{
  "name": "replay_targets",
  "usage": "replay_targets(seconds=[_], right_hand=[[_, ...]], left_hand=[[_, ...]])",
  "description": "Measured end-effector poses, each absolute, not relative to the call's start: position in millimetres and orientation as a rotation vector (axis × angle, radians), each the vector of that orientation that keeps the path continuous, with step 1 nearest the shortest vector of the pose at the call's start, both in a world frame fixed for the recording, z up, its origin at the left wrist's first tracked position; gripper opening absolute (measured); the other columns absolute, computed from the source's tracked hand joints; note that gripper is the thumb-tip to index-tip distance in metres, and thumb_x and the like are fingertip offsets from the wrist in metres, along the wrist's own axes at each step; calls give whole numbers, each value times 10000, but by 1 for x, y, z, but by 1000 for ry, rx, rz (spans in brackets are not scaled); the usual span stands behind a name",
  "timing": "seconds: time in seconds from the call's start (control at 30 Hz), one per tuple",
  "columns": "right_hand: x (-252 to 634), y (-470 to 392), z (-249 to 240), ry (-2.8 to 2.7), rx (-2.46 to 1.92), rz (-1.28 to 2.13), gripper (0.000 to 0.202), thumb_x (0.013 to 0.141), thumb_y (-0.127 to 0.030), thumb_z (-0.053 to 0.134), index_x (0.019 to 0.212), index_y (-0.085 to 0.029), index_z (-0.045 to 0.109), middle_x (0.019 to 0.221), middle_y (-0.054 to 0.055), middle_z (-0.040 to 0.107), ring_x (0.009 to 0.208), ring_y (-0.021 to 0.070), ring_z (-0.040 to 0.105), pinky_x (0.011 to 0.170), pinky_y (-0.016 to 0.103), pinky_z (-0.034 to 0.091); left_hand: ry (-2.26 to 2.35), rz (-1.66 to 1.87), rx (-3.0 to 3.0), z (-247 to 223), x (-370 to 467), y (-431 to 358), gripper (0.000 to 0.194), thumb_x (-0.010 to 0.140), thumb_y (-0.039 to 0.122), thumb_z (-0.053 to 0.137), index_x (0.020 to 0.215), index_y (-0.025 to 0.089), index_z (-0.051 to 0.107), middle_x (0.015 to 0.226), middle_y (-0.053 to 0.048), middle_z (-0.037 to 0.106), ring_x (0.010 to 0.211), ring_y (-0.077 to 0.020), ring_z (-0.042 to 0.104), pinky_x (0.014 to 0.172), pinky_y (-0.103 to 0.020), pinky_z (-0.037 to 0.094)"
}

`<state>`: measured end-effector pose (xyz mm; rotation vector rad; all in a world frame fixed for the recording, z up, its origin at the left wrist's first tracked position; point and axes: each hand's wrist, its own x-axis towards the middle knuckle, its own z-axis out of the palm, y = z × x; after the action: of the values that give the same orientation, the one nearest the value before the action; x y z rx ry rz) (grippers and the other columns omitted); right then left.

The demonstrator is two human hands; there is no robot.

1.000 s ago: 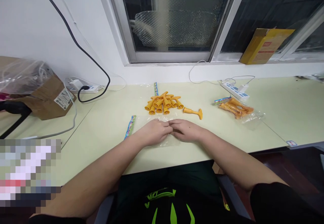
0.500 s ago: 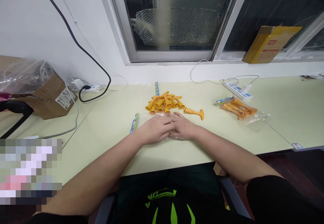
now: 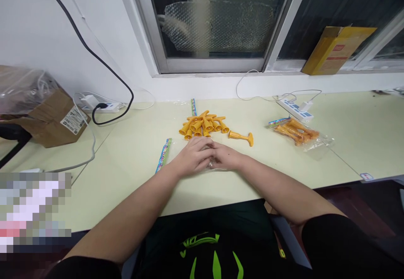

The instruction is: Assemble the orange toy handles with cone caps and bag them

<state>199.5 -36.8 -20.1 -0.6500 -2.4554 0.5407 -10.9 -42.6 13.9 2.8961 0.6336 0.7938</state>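
My left hand (image 3: 194,158) and my right hand (image 3: 224,156) meet at the table's middle, with the left fingers overlapping the right ones. Both have curled fingers closed on a clear plastic bag (image 3: 217,169). Its blue-green printed header (image 3: 163,156) sticks out to the left. Whether anything lies inside under my hands is hidden. Just beyond them is a pile of orange plastic T-shaped pieces (image 3: 206,125) with flared, hollow ends. A single orange piece (image 3: 240,136) lies apart, right of the pile. Behind the pile, another printed bag header (image 3: 193,107) shows.
To the right lies a clear bag (image 3: 296,131) of orange pieces, near a white power strip (image 3: 295,108). On the left stand an open cardboard box (image 3: 59,121), a black cable (image 3: 104,62) and a second power strip (image 3: 109,107). A yellow carton (image 3: 336,51) leans against the window.
My hands have drawn closer together, the left sliding further over the right. The bag's printed header has shifted slightly toward me and left. The view has tilted down a little.
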Motion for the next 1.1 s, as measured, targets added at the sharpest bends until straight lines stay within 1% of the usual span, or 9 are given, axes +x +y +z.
replay_targets(seconds=[0.1, 0.2, 0.3, 0.37, 0.47, 0.53, 0.67, 0.77, 1.1], right_hand=[[209, -37, -12, -2412, -702, 514, 180, 939, -248, 599, 1046, -196, 733, 1169, 103, 713, 1088, 225, 674, 965, 362, 540], [236, -33, -3, -2229, -917, 409, 179, 958, -279, 564, 972, -216, 731, 942, 62, 744, 883, 205, 687, 875, 353, 542], [279, -23, 0, -2014, -1229, 252, 188, 935, -305, 585, 1015, -214, 730, 981, 78, 726, 903, 219, 668, 896, 373, 527], [308, -17, -2, -1931, -1529, 212, 294, 860, -320, 671, 1120, -192, 723, 1055, 102, 684, 900, 225, 656, 898, 383, 527], [335, -12, -9, -1890, -1905, 369, 466, 798, -359, 742, 1234, -199, 707, 1099, 108, 627, 845, 208, 653, 885, 383, 528], [339, -12, -11, -1908, -1980, 438, 435, 786, -305, 742, 1211, -216, 728, 1095, 99, 612, 834, 197, 648, 866, 359, 522], [320, -17, -6, -2052, -1846, 476, 275, 735, -137, 698, 987, -204, 788, 1070, 85, 608, 818, 175, 620, 815, 304, 498], [299, -23, 0, -2183, -1571, 649, 237, 700, -110, 684, 901, -197, 775, 1086, 60, 606, 775, 140, 590, 743, 270, 485], [256, -35, -1, -2034, -1265, 779, 201, 707, -158, 699, 890, -209, 764, 1048, 43, 548, 751, 125, 569, 690, 282, 505]], left_hand=[[627, 828, 2906, 14, -14, -44, 213, 939, 158, 520, 1031, 231, 698, 1346, -109, 613, 1293, -276, 524, 1086, -489, 429], [620, 825, 2918, 15, -15, -46, 196, 948, 148, 507, 1019, 230, 671, 1400, -93, 617, 1377, -270, 489, 1161, -513, 365], [650, 801, 2899, 14, -16, -45, 189, 950, 135, 499, 996, 231, 654, 1383, -69, 648, 1398, -255, 485, 1196, -510, 325], [672, 790, 2882, 13, -17, -43, 180, 953, 143, 507, 1001, 231, 657, 1328, -63, 679, 1372, -253, 508, 1194, -509, 322], [689, 783, 2859, 11, -17, -40, 179, 956, 155, 520, 1021, 229, 670, 1234, -70, 700, 1289, -253, 551, 1121, -481, 387], [689, 800, 2843, 11, -17, -39, 187, 955, 151, 523, 1027, 228, 678, 1199, -76, 693, 1234, -246, 569, 1061, -449, 424], [666, 838, 2836, 9, -16, -39, 189, 948, 149, 544, 1020, 238, 693, 1189, -73, 674, 1186, -246, 579, 1016, -431, 446], [679, 848, 2839, 6, -15, -40, 198, 946, 149, 548, 1021, 248, 703, 1220, -77, 649, 1192, -259, 570, 1011, -437, 454], [669, 827, 2876, 2, -7, -43, 193, 965, 172, 535, 1021, 240, 707, 1251, -100, 581, 1187, -271, 544, 1008, -451, 466]])
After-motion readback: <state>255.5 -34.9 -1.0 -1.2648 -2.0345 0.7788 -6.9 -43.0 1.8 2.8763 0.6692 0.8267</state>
